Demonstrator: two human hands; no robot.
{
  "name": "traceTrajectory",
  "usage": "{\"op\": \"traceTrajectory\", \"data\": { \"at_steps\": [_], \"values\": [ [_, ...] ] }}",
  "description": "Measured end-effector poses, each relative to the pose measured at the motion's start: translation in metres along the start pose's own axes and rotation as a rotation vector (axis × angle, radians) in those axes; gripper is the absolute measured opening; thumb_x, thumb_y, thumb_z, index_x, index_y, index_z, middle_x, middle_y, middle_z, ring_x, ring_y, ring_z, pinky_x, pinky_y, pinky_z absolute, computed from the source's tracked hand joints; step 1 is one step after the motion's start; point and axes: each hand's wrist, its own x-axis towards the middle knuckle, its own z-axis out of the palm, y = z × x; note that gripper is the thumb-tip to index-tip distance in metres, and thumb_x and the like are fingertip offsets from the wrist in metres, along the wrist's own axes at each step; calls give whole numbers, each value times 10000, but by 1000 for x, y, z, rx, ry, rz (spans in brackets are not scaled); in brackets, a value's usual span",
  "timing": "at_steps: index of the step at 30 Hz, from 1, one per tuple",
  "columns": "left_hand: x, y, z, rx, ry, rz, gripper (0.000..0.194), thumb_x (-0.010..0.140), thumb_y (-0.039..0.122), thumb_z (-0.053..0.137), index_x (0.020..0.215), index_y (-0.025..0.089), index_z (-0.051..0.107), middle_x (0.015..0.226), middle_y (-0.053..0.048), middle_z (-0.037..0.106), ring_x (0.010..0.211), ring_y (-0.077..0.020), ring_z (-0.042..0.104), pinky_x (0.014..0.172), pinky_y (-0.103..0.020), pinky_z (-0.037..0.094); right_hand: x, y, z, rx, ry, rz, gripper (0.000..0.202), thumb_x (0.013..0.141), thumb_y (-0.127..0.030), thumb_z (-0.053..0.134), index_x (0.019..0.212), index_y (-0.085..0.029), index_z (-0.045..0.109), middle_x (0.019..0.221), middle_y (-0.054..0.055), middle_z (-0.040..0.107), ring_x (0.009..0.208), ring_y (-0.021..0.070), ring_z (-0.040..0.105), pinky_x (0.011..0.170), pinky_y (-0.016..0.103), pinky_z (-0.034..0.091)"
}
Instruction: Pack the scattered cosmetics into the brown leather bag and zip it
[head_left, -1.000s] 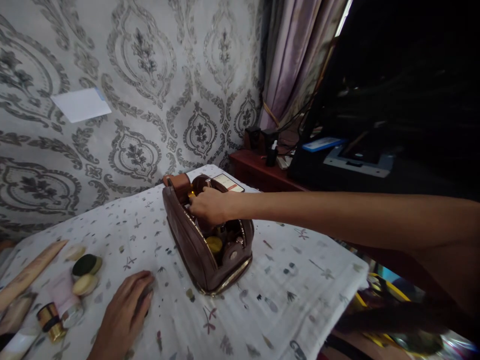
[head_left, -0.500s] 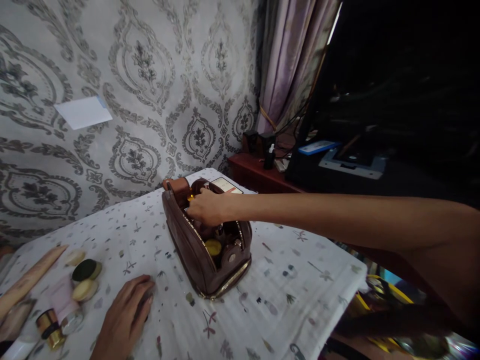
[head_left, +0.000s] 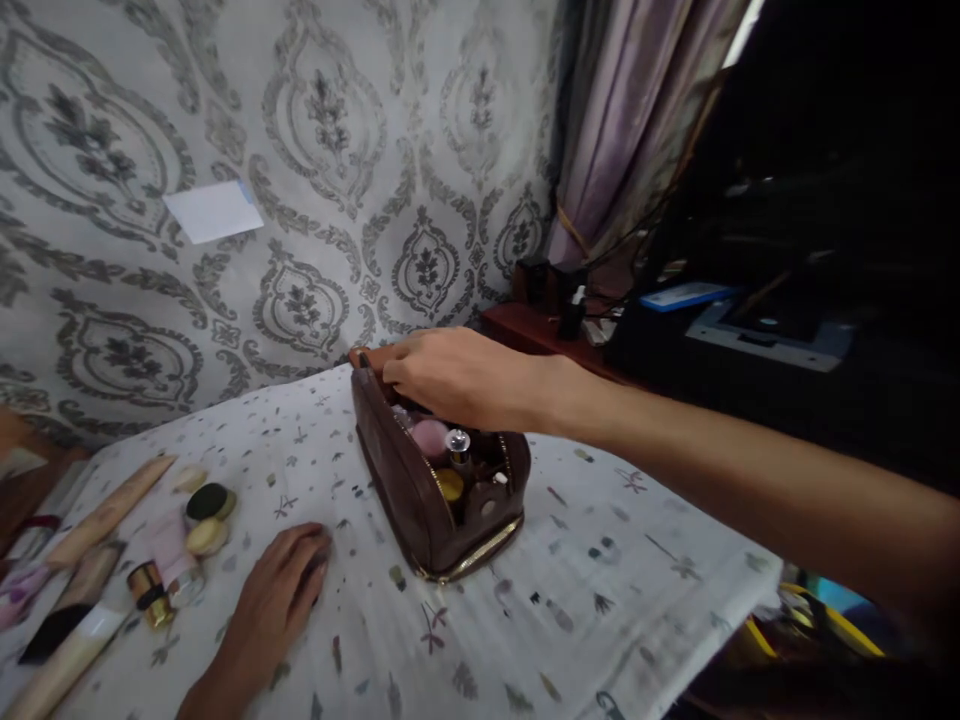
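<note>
Right hand over upright bag; long axis slants away leftward.

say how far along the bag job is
Already open: the brown zip bag, with a silver-topped bottle inside. In hand: unclear; the right hand hides its grip at the far end. Perhaps left, if this is packing: the pink tube and dark jar on the cloth. Could be unpacking.

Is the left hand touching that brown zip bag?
Apart. The head view shows a clear strip of patterned cloth between the left hand and the side of the brown bag.
</note>
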Motion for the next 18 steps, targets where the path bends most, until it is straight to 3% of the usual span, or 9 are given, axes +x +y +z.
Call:
{"op": "traceTrajectory", "data": {
  "at_steps": [4,7,10,15,18],
  "values": [
    [1,6,-2,-34,-6,-34,226,952,284,484,1062,218,670,1111,-106,687,1017,-230,669,887,-365,577,-14,-40,11,130,182,-90,209,925,-84,459,794,-169,600,820,65,635,722,176,533,644,304,363],
    [2,7,-3,-77,-25,-30,222,954,231,468,1083,208,647,1115,-108,668,1030,-226,636,910,-391,552,-18,-77,38,209,255,-257,194,843,-21,495,789,-188,579,802,59,631,702,185,509,601,316,350],
    [2,6,-7,-89,-55,-24,226,950,209,453,1094,178,624,1111,-116,653,1024,-243,613,899,-413,538,-13,-112,72,334,235,-326,184,794,-8,556,808,-189,580,813,51,641,673,183,518,588,312,387],
    [0,-2,-15,-68,-33,-64,178,938,179,464,1045,190,606,1038,-88,644,964,-222,596,850,-364,528,14,-155,121,598,249,-229,173,930,-193,510,766,-225,552,769,41,637,690,202,582,630,328,427],
    [-3,-14,-21,62,79,-179,174,965,178,433,1021,188,598,976,-78,630,927,-219,580,826,-361,510,40,-171,148,889,220,-72,321,932,-254,481,622,-217,407,592,-16,503,555,154,481,566,295,363]
  ]
}}
